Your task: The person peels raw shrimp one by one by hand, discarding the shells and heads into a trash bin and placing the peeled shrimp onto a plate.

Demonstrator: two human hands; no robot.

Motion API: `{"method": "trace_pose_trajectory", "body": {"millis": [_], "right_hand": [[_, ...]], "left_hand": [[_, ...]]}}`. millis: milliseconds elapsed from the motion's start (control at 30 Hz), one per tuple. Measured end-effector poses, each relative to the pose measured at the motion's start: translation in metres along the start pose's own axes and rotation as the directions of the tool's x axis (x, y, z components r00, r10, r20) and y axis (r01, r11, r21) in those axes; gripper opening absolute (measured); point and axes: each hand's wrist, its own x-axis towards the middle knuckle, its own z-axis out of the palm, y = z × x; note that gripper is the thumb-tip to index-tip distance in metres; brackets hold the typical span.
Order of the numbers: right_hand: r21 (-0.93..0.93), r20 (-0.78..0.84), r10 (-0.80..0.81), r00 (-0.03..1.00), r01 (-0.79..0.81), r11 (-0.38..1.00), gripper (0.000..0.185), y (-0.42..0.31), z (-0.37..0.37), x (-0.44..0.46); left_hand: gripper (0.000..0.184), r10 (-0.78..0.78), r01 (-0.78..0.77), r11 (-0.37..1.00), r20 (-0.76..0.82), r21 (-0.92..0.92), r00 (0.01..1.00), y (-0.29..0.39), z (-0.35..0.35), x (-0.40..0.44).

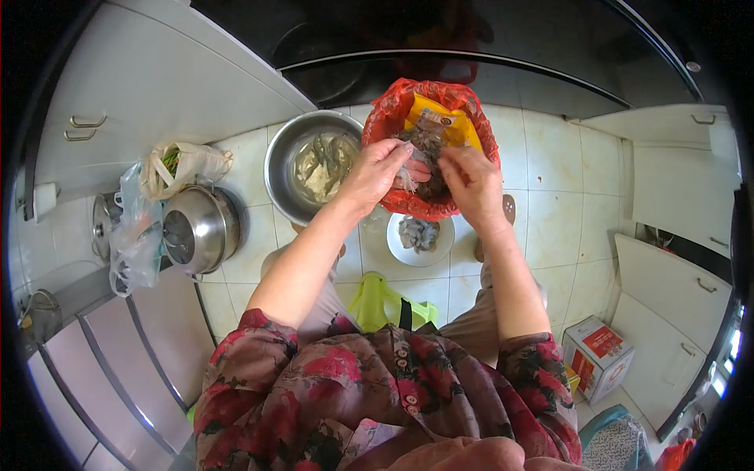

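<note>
Over a bin lined with a red plastic bag (375,118), my left hand (375,174) pinches a greyish, translucent shrimp (404,154) between thumb and fingers. My right hand (474,179) is closed beside it, its fingertips drawn together; what they hold, if anything, I cannot make out. Dark shells and scraps (428,141) and a yellow wrapper (458,125) lie inside the bag. To the left, a metal basin (276,157) holds unpeeled shrimp (326,161) in water. Below the bin, peeled grey shrimp (419,235) lie in a white bowl (446,250).
A steel pot (206,228), a clear plastic bag (135,243) and a cloth-like bag with greens (188,169) stand at the left. A green plastic stool (378,302) is under me. White cabinets (679,196) and a cardboard box (598,357) are at the right.
</note>
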Motion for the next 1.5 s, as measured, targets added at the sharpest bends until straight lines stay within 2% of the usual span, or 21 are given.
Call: {"method": "trace_pose_trajectory", "body": {"millis": [33,67,200,300,567,600,667,800,1000,1067,1167,1300,1367,1500], "right_hand": [[-0.049,-0.007,-0.113,0.994,0.113,0.992,0.019,-0.001,0.003,-0.001],[-0.075,0.002,-0.126,0.992,0.126,0.989,0.019,-0.003,0.006,-0.002],[-0.087,0.043,-0.135,0.99,0.138,0.987,0.018,-0.007,0.011,-0.006],[-0.118,0.057,-0.153,0.987,0.159,0.98,0.015,-0.002,0.015,-0.008],[-0.24,0.171,-0.141,0.975,0.181,0.954,0.004,0.001,0.019,-0.013],[-0.239,0.172,-0.141,0.975,0.18,0.954,0.004,0.001,0.018,-0.013],[-0.262,0.216,-0.158,0.963,0.213,0.941,0.004,0.0,0.015,-0.013],[-0.311,0.248,-0.161,0.955,0.236,0.921,0.005,0.002,0.015,-0.015],[-0.266,0.199,-0.139,0.97,0.19,0.945,0.006,0.005,0.008,-0.011],[-0.139,0.167,-0.12,0.979,0.144,0.98,0.008,0.004,0.003,-0.007],[-0.064,0.188,-0.106,0.976,0.12,0.991,0.008,-0.003,0.0,-0.006],[-0.098,0.225,-0.081,0.971,0.105,0.99,0.008,0.0,0.002,-0.009],[-0.118,0.315,-0.036,0.948,0.077,0.99,0.008,0.001,-0.002,-0.008],[0.007,0.299,-0.04,0.953,0.04,0.999,0.006,-0.005,-0.011,-0.004]], "left_hand": [[0.024,0.012,-0.012,1.0,-0.008,-0.009,1.0,-0.003,0.0,0.001],[0.023,0.023,-0.023,1.0,-0.017,-0.019,1.0,-0.006,0.001,0.002],[0.024,0.037,-0.035,0.995,-0.02,0.094,0.999,-0.007,0.0,0.001],[0.021,-0.039,0.044,0.986,-0.04,0.158,0.998,-0.007,0.002,0.0],[0.02,0.056,-0.051,0.955,-0.009,0.292,0.998,-0.011,0.006,-0.002],[0.02,0.055,-0.05,0.955,-0.01,0.292,0.998,-0.013,0.005,-0.001],[0.019,0.091,-0.08,0.908,-0.008,0.411,0.996,-0.017,0.004,0.001],[0.019,0.092,-0.086,0.894,0.007,0.44,0.996,-0.02,0.004,0.001],[0.019,0.091,-0.1,0.916,0.04,0.39,0.995,-0.02,0.01,0.0],[0.019,0.053,-0.06,0.978,0.039,0.198,0.998,-0.018,0.011,0.001],[0.02,0.095,-0.111,0.952,0.068,0.284,0.993,-0.016,0.005,0.003],[0.02,0.084,-0.101,0.931,0.065,0.35,0.994,-0.014,0.005,-0.001],[0.02,0.087,-0.116,0.889,0.084,0.442,0.993,-0.014,0.005,-0.001],[0.02,0.045,-0.096,0.915,0.137,0.391,0.989,-0.008,0.008,-0.004]]}}
